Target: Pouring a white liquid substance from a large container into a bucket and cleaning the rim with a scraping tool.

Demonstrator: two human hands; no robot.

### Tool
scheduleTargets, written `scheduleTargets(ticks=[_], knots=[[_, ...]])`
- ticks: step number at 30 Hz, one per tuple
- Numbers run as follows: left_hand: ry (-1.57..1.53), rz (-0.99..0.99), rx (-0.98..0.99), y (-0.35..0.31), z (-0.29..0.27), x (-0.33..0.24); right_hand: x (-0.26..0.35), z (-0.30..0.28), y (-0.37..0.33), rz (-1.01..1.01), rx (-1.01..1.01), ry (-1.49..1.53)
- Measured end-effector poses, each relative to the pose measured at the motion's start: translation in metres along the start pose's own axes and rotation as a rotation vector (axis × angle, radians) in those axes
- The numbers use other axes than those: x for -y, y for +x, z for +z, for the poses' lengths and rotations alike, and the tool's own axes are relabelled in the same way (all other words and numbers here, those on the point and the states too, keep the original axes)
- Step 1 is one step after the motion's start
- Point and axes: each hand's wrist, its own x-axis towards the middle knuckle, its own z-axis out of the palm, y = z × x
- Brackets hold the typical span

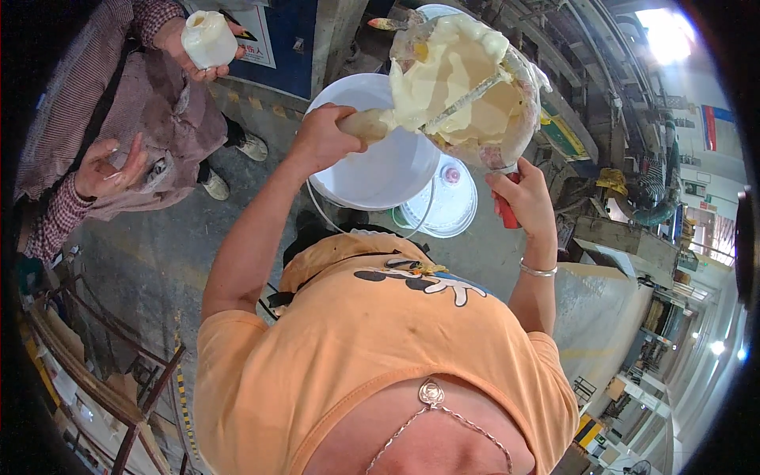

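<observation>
As I watch from afar, left hand (324,139) wraps pale smeared handle (367,127); right hand (529,196) clamped on red handle (507,212) at near edge of container (521,119); container, thick with cream paste (455,67), overlaps white bucket (372,178) in my view; whether they touch, I cannot tell; round white lid (445,202) beside bucket; at left, co-worker's hand (171,39) holds whitish jar (210,41), other hand (104,170) open, fingers apart.

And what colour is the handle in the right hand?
The handle is red, best seen in the head view.
</observation>
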Motion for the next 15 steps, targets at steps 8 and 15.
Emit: scheduleTargets(ticks=[8, 15], knots=[[-0.113, 0.145, -0.023, -0.006, 0.003, 0.000, -0.011, 0.001, -0.002, 0.026, 0.030, 0.067], [-0.172, 0.066, -0.013, -0.019, 0.016, 0.026, -0.017, 0.002, -0.004, 0.032, 0.030, 0.161]])
